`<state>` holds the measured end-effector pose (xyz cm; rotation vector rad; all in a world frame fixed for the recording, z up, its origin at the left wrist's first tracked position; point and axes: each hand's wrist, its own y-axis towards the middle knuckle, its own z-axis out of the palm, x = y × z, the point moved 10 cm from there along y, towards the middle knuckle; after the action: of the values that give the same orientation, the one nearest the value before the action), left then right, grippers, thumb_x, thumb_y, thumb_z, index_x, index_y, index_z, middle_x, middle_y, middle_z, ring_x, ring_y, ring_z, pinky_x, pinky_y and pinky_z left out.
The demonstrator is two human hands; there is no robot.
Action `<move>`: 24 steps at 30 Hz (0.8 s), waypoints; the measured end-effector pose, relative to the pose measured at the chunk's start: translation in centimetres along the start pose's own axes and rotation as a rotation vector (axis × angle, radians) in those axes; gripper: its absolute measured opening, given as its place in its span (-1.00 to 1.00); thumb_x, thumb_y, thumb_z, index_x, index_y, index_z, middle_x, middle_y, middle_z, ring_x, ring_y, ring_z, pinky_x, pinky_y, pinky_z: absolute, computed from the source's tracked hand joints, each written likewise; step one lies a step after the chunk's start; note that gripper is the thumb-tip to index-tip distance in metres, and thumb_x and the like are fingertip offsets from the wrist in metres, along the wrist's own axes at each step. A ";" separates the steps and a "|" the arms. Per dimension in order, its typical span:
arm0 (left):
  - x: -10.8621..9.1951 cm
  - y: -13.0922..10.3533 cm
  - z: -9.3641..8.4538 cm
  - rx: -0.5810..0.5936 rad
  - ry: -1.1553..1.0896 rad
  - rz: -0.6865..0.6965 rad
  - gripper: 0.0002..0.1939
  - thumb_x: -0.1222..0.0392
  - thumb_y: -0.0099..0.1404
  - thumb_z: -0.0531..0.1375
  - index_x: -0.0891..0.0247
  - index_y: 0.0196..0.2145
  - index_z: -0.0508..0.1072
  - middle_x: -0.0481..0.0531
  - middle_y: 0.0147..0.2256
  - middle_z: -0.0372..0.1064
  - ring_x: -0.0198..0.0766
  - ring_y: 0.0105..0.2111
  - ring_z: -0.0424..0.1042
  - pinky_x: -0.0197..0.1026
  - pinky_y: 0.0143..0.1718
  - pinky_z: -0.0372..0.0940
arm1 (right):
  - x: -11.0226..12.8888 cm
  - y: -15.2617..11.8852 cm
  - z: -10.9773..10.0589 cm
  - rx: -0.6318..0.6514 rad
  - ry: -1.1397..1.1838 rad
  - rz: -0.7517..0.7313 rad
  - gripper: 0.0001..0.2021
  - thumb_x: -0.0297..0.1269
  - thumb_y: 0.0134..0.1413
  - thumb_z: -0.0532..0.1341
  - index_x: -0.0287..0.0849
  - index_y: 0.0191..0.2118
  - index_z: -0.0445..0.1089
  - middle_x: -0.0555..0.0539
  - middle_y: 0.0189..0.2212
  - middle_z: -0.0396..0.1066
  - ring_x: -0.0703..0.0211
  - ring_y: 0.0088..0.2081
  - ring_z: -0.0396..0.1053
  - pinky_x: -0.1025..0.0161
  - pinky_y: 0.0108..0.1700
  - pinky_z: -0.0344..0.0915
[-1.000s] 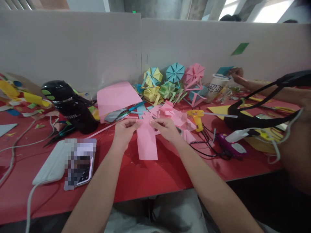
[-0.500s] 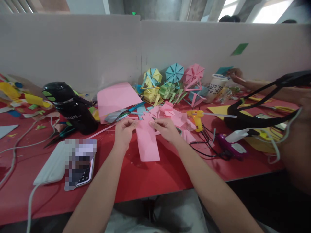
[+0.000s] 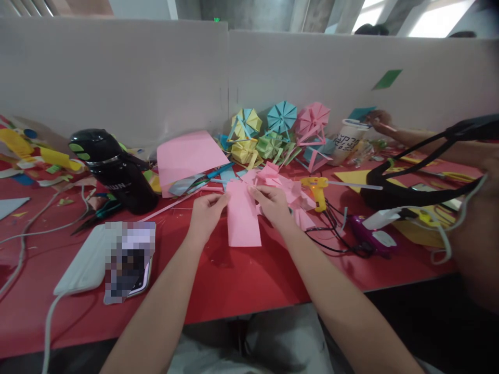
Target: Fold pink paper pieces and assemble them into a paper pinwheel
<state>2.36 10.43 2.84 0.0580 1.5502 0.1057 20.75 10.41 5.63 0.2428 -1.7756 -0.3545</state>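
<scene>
A pink paper strip point(image 3: 244, 221) hangs between my two hands over the red table point(image 3: 249, 285). My left hand point(image 3: 210, 210) pinches its upper left edge between thumb and fingers. On the other side, my right hand point(image 3: 271, 202) pinches the upper right edge. Just behind the strip lies a heap of pink folded paper pieces point(image 3: 286, 189), partly hidden by my right hand. Folded paper wheels in yellow point(image 3: 247, 123), blue point(image 3: 281, 117) and pink point(image 3: 313, 119) stand farther back against the grey divider.
On the left are a black bottle point(image 3: 113, 171), a white power bank point(image 3: 83, 262) and a phone point(image 3: 142, 275). A yellow glue gun point(image 3: 317, 192) lies right, near a purple socket point(image 3: 374, 236). Another person's hand point(image 3: 380, 120) touches a cup point(image 3: 346, 140).
Both my hands have shifted slightly to the right with the pink strip. Its lower edge is higher and more level, and its cut upper end is less visible.
</scene>
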 end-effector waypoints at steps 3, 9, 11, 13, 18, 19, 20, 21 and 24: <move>-0.3 0.0 0.4 0.033 0.089 0.069 -0.73 -0.01 0.04 0.37 0.27 -0.51 0.54 -0.03 -0.50 0.41 -0.31 -0.48 0.33 -0.25 -0.41 0.25 | -0.4 0.0 -0.4 -0.041 0.025 0.022 -0.55 0.10 0.07 0.20 -0.17 -0.60 0.27 0.03 -0.62 0.19 0.28 -0.51 0.10 0.28 -0.46 0.05; -1.4 -0.4 0.4 -0.036 0.276 0.149 -0.69 0.00 0.16 0.28 0.27 -0.60 0.46 -0.07 -0.59 0.32 -0.33 -0.53 0.27 -0.28 -0.48 0.14 | -1.3 0.2 -0.8 -0.089 0.070 0.048 -0.52 0.17 0.03 0.21 -0.15 -0.59 0.26 0.04 -0.65 0.15 0.29 -0.56 0.09 0.29 -0.52 0.03; -1.4 -0.3 0.6 -0.030 0.269 0.163 -0.74 0.04 0.13 0.29 0.27 -0.57 0.47 -0.06 -0.56 0.37 -0.32 -0.50 0.31 -0.28 -0.44 0.19 | -1.4 0.3 -0.8 -0.096 0.068 0.034 -0.52 0.18 0.04 0.20 -0.15 -0.59 0.26 0.04 -0.65 0.15 0.28 -0.55 0.10 0.29 -0.51 0.03; -1.3 -0.2 0.7 -0.006 0.204 0.168 -0.82 0.10 0.06 0.34 0.27 -0.48 0.51 -0.01 -0.47 0.46 -0.28 -0.44 0.39 -0.26 -0.34 0.27 | -1.1 0.4 -1.0 -0.115 0.071 0.003 -0.53 0.15 0.06 0.20 -0.15 -0.59 0.24 0.04 -0.64 0.14 0.29 -0.54 0.09 0.29 -0.49 0.04; -1.5 -0.2 0.9 0.028 0.284 0.168 -0.81 0.09 0.15 0.26 0.27 -0.48 0.51 0.00 -0.47 0.46 -0.27 -0.44 0.39 -0.25 -0.38 0.23 | -0.3 0.3 -1.9 -0.183 0.137 -0.016 -0.59 0.04 0.07 0.23 -0.15 -0.58 0.22 0.07 -0.63 0.06 0.30 -0.53 0.03 0.28 -0.47 0.02; -1.6 -0.3 0.9 0.021 0.335 0.169 -0.76 0.06 0.18 0.23 0.27 -0.52 0.50 -0.02 -0.51 0.42 -0.29 -0.48 0.35 -0.26 -0.43 0.18 | -0.4 0.3 -2.0 -0.193 0.149 -0.012 -0.59 0.04 0.06 0.24 -0.15 -0.59 0.22 0.07 -0.63 0.05 0.31 -0.53 0.02 0.28 -0.47 0.01; -1.8 -0.4 0.8 0.015 0.375 0.166 -0.71 0.03 0.20 0.22 0.27 -0.55 0.48 -0.04 -0.56 0.37 -0.30 -0.51 0.31 -0.27 -0.47 0.14 | -0.4 0.3 -2.1 -0.203 0.155 -0.010 -0.59 0.03 0.06 0.24 -0.15 -0.59 0.22 0.07 -0.63 0.05 0.31 -0.53 0.01 0.28 -0.48 0.00; -1.9 -0.5 0.8 0.013 0.398 0.163 -0.68 0.00 0.20 0.22 0.27 -0.57 0.46 -0.06 -0.59 0.34 -0.31 -0.53 0.27 -0.27 -0.49 0.11 | -0.5 0.3 -2.3 -0.211 0.156 -0.011 -0.58 0.03 0.06 0.24 -0.15 -0.60 0.20 0.07 -0.63 0.04 0.31 -0.53 0.01 0.28 -0.48 -0.01; -1.7 -0.4 1.1 0.062 0.331 0.145 -0.72 0.01 0.12 0.29 0.27 -0.55 0.47 -0.04 -0.56 0.37 -0.30 -0.51 0.32 -0.27 -0.45 0.17 | -1.0 0.5 -2.6 -0.234 0.156 -0.019 -0.58 0.01 0.07 0.24 -0.15 -0.61 0.17 0.07 -0.62 0.02 0.30 -0.53 0.00 0.27 -0.47 -0.02</move>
<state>3.45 9.90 4.50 0.2109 1.8791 0.1897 23.49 10.93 5.43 0.1168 -1.5636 -0.5387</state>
